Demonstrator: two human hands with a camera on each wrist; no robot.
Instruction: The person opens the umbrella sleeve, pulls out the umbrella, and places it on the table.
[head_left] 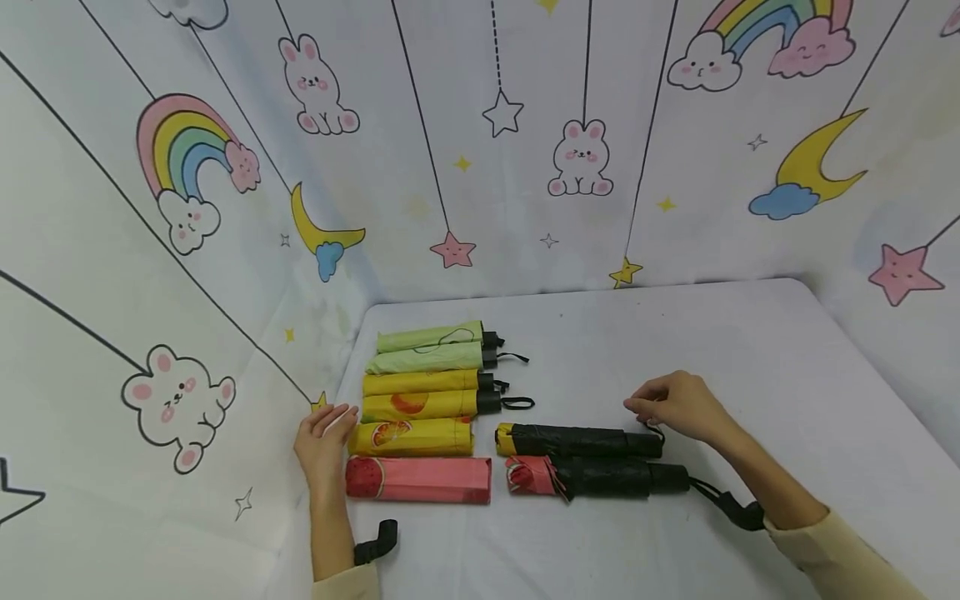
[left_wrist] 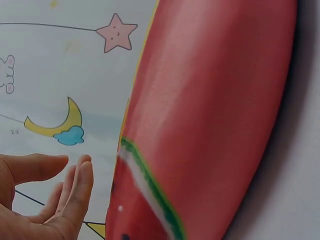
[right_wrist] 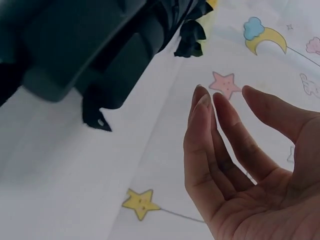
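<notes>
While a white cloth covers the worktop (head_left: 675, 342), a pale backdrop (head_left: 525, 208) printed with rainbows, rabbits, moons and stars surrounds it from nine o'clock through twelve to three. Colourful folded umbrellas (head_left: 420, 406) lie side by side toward nine o'clock, two dark umbrellas (head_left: 607, 477) between three and four o'clock from them. Of the hands, the left hand (head_left: 324, 442), fingers relaxed, holds nothing at the row's nine o'clock edge; the right hand (head_left: 681, 406), loosely bent and unclosed, hovers at two o'clock from the dark pair.
</notes>
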